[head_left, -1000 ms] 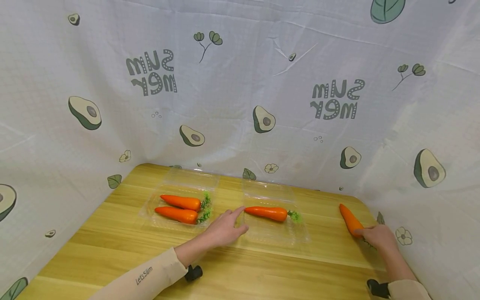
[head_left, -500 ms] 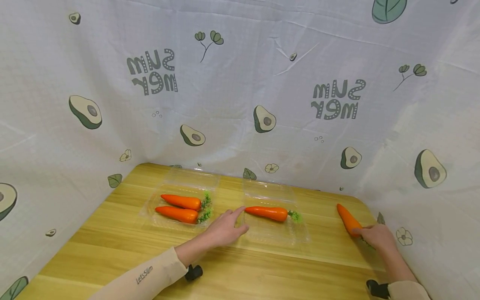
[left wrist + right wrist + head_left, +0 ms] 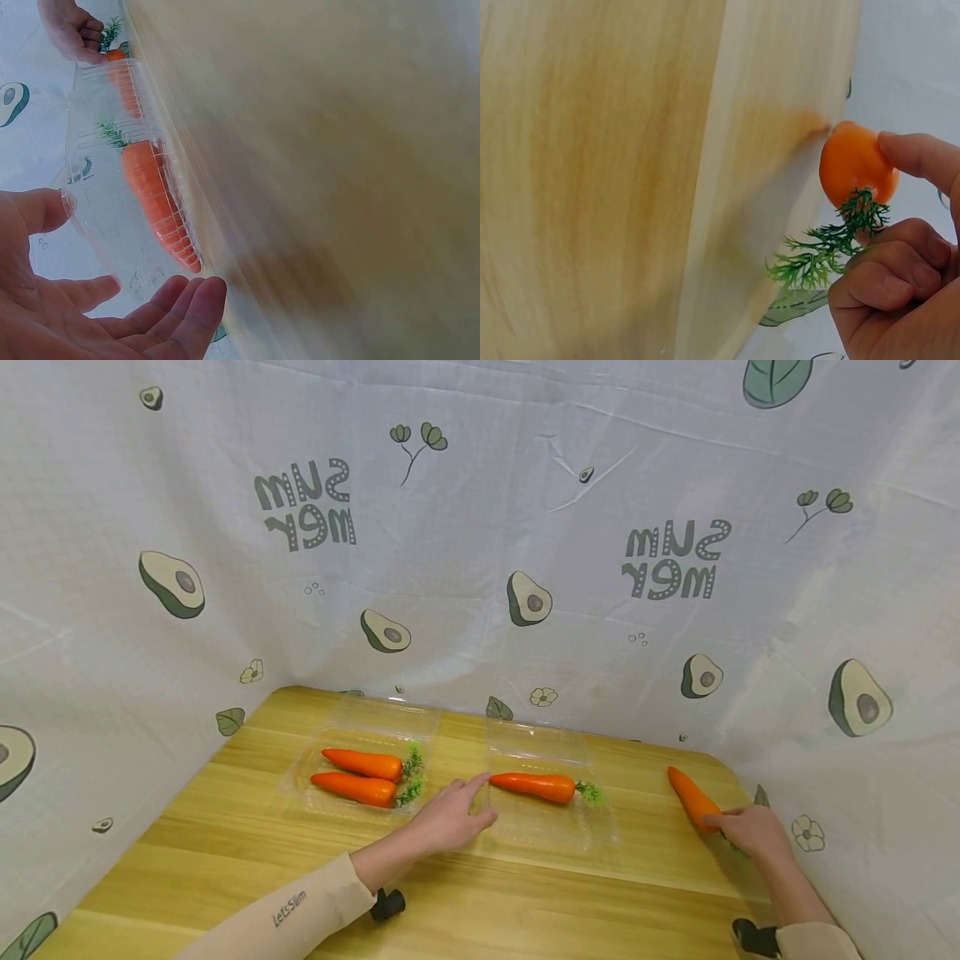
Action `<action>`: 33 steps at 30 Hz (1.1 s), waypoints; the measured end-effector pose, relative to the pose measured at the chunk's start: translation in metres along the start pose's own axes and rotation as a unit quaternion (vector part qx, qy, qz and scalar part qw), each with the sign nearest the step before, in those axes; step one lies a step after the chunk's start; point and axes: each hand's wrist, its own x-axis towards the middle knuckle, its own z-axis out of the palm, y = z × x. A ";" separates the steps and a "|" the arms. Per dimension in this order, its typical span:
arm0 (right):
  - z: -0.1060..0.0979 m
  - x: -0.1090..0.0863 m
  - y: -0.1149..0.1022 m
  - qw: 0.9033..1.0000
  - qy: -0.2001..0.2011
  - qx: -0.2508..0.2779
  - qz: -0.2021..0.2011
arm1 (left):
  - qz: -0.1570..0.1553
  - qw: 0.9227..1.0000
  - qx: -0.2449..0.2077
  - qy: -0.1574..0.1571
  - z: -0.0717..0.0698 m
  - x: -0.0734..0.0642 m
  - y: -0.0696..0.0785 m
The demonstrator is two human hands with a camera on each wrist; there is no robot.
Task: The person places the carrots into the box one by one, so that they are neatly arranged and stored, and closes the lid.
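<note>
In the head view my left hand lies at the left edge of a clear plastic clamshell box. Its fingers are extended, and the left wrist view shows the thumb and a finger touching or very near the box's rim. One carrot with a leafy green top lies in this box. Over at the table's right end my right hand pinches another carrot near its leafy end. The right wrist view shows the thumb on that carrot's thick end, green leaves hanging below and the other fingers curled.
A second clear clamshell box stands on the left with two carrots lying side by side in it. Both boxes have their lids folded back. A printed cloth hangs behind and beside the wooden table.
The carrot in my right hand has moved slightly to the left, its pointed tip swinging left. My left hand and the boxes have stayed in place.
</note>
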 end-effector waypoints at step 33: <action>-0.006 -0.003 -0.026 0.999 -0.009 0.032 -0.015 | 0.003 1.000 -0.003 -0.001 0.002 0.000 -0.001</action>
